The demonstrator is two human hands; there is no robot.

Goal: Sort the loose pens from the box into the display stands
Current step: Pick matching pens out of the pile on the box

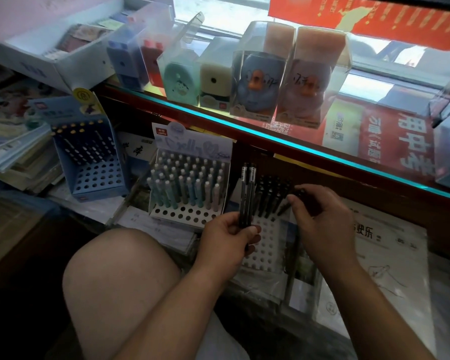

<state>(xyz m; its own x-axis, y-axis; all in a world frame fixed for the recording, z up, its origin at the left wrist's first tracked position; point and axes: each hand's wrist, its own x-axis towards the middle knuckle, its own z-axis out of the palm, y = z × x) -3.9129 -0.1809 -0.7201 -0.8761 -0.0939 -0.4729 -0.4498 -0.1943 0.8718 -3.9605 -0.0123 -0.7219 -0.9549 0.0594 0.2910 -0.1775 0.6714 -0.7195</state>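
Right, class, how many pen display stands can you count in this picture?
3. A blue stand at the left, a pastel-pen stand in the middle, and a black-pen stand at the right. Others may be hidden out of view.

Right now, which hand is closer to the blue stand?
Left. The left hand, gripping pens, is right of the blue stand; the right hand is farther right, pinching a black pen.

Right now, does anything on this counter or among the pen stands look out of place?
The clear box around the mint sharpener has its top flap standing open; the two duck boxes look closed. Nothing seems spilled.
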